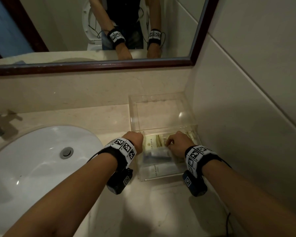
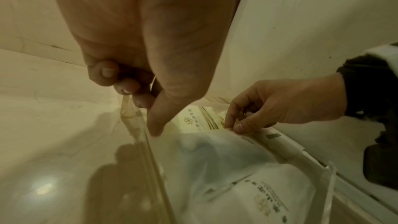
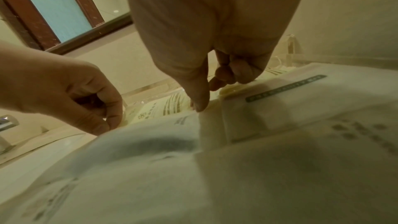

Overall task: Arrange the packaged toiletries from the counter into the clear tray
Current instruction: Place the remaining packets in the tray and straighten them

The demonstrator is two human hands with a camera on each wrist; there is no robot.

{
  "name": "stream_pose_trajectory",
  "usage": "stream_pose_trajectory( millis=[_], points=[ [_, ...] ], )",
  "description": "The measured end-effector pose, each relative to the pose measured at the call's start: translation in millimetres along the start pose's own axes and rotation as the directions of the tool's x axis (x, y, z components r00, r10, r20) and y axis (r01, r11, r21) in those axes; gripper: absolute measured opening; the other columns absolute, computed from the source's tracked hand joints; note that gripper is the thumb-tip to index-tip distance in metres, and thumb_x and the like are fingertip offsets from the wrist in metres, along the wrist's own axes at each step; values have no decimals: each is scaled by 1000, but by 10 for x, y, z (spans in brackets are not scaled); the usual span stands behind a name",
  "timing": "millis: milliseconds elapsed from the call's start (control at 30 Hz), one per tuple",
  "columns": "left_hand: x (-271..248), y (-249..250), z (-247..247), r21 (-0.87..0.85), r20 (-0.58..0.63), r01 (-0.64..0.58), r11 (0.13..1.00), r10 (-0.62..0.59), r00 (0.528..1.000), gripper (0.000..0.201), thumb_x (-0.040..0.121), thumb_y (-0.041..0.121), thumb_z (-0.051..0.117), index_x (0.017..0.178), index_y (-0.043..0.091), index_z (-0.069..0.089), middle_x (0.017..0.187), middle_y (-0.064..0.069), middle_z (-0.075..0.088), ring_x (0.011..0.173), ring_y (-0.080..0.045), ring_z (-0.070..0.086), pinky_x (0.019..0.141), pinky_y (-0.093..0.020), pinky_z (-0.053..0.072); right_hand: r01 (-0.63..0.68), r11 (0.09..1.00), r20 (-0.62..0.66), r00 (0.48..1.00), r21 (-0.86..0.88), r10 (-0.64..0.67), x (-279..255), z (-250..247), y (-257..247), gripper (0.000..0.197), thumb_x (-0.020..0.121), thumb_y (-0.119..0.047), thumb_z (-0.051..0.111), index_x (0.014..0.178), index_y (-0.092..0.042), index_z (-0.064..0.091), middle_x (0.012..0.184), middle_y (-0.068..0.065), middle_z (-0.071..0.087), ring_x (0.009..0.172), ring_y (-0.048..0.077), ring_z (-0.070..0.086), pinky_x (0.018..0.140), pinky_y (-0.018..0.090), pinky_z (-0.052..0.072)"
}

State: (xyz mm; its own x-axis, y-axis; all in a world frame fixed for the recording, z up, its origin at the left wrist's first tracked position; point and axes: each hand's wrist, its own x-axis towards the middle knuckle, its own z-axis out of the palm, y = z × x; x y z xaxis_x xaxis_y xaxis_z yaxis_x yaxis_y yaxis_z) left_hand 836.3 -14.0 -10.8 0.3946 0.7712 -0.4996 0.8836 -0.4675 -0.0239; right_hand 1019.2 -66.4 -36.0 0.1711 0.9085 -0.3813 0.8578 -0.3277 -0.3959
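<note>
Both hands are reaching into the clear tray (image 1: 135, 117) at centre right. The left hand (image 2: 137, 67), fingers curled, is touching the tray wall; the head view hides that. The right hand (image 2: 280, 106) is pinching a frosted packet (image 2: 219, 149).

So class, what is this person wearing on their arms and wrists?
Bare forearms, no sleeves. The left wrist band and the right wrist band are black, wrapped with white panels printed with black square code markers. A dark camera block hangs under each wrist, tagged too. A thin black cable trails near the right forearm.
</note>
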Motion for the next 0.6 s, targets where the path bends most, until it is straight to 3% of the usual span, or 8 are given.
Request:
stream_pose_trajectory(
  millis=[100, 200, 300, 433, 533, 600],
  points=[
    [-5, 10, -15, -18, 5, 0, 1000, 0, 1000, 27, 86, 10, 53, 112, 3, 59, 115, -16, 64, 107, -30, 63, 84, -33, 52, -15, 997, -32, 999, 75, 18, -29, 0, 41, 17, 87, -14, 60, 84, -30, 65, 102, -1, 49, 102, 22, 57, 84, 27, 44],
    [-39, 6, -34, -17, 7, -2, 1000, 2, 1000, 27, 86, 12, 55, 111, 4, 61, 113, -15, 65, 104, -29, 64, 82, -33, 52, -32, 995, -46, 998, 93, 37, -92, -53, 72, 11, 86, -18, 63, 92, -27, 66, 108, 2, 57, 99, 20, 58, 89, 32, 49],
    [-92, 12, -37, -13, -2, -9, 1000, 9, 1000, 27, 87, 14, 55, 112, 4, 61, 113, -14, 66, 104, -29, 64, 82, -33, 53, -48, 990, -94, 994, 132, 60, -164, -89, 126, 16, 87, -19, 63, 103, -21, 66, 109, 3, 57, 93, 17, 57, 88, 29, 48],
    [-192, 70, -58, -62, -60, -6, 998, 2, 998, 26, 87, 15, 52, 110, 4, 61, 114, -15, 65, 104, -29, 63, 81, -32, 51, -145, 977, -180, 968, 156, 172, -336, -165, 183, 20, 80, -24, 73, 96, -21, 63, 105, 2, 60, 94, 20, 60, 84, 32, 52],
    [-223, 89, -28, -239, -46, 63, 969, -76, 996, 30, 89, 18, 54, 115, 4, 58, 116, -15, 64, 105, -28, 63, 78, -30, 49, -273, 954, -208, 933, 122, 294, -507, -217, 202, 25, 78, -31, 75, 92, -18, 59, 93, 1, 61, 89, 22, 62, 75, 30, 53],
    [-227, 104, 14, -414, -7, 165, 895, -185, 983, 34, 88, 19, 55, 117, 1, 56, 118, -16, 62, 107, -29, 62, 78, -29, 48, -338, 933, -179, 917, 121, 356, -596, -227, 215, 17, 86, -22, 62, 100, -12, 63, 101, 7, 67, 92, 26, 65, 75, 29, 54]
  ],
)
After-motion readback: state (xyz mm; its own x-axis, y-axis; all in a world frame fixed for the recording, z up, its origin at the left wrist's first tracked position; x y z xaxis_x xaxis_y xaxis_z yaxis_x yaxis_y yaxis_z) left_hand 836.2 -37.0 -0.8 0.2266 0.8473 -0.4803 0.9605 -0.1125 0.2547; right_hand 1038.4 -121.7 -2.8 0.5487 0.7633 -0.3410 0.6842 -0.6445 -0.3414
